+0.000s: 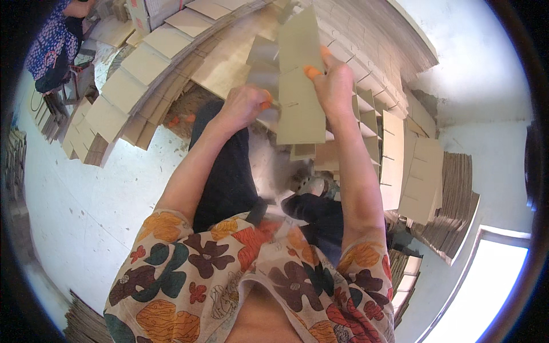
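Observation:
A tan slotted cardboard strip (300, 91) stands tall in front of me. My right hand (336, 83) is closed on its right edge, orange finger covers showing on the thumb and a finger. Just left of the strip, my left hand (246, 107) is curled closed, with orange at its fingertips. Whatever it grips is hidden by the fingers and blur. Behind that hand are blurred greyish cardboard pieces (262, 51). Beyond my right wrist, interlocked strips form a cardboard divider grid (368, 117), partly covered by my forearm.
Long rows of slotted cardboard sheets (163, 40) curve along the left. More cardboard stacks (454, 194) stand at the right by the white wall (486, 137). A person in a patterned blue top (52, 43) is at the far left. The pale floor (114, 211) has scattered specks.

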